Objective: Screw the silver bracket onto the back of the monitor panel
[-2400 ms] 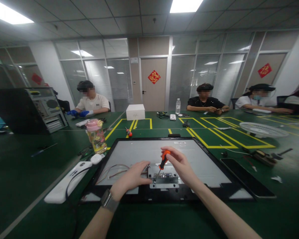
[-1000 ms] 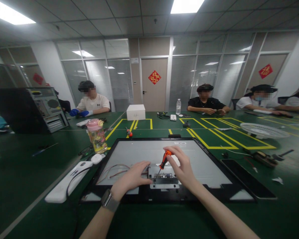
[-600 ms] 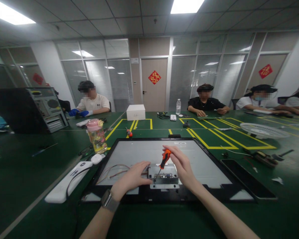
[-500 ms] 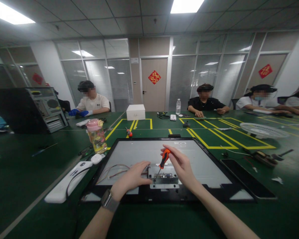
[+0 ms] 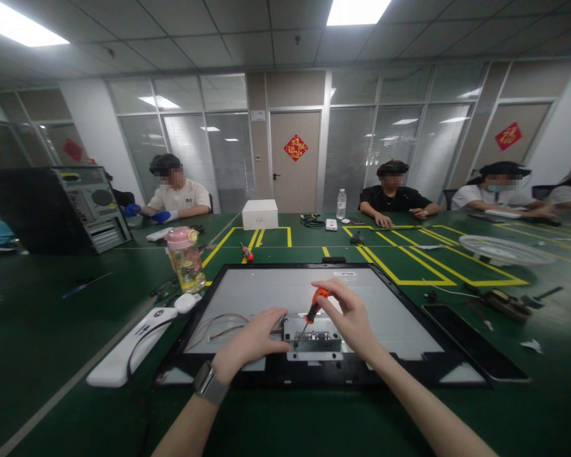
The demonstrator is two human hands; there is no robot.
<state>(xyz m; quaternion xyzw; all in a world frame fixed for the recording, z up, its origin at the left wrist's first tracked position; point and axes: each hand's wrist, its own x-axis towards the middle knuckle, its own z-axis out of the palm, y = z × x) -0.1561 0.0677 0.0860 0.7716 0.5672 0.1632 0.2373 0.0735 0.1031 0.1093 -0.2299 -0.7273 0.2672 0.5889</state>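
A flat display panel (image 5: 261, 285) with a black frame lies on the table, its grey back facing up. On its near middle part sits a metal bracket (image 5: 314, 352) with ports along it. My left hand (image 5: 254, 336) holds the bracket's left end, its fingers at the far corner and the thumb at the near side. My right hand (image 5: 349, 311) grips the handle of an orange and black screwdriver (image 5: 318, 303) between thumb and fingers. The shaft slants down to the left, its tip at the bracket near the ports. Thin wires (image 5: 219, 327) run left from the bracket.
Left of the panel lie a white power bank (image 5: 133, 346) with a black cable and a pink-lidded bottle (image 5: 186, 260). A black phone (image 5: 473, 343) lies to the right. Farther back are a white box (image 5: 259, 216) and a computer case (image 5: 90, 203). Several people sit across the table.
My right hand has shifted its hold on the screwdriver, its fingers now more bent and the handle tilted slightly further right. My left hand stays on the bracket.
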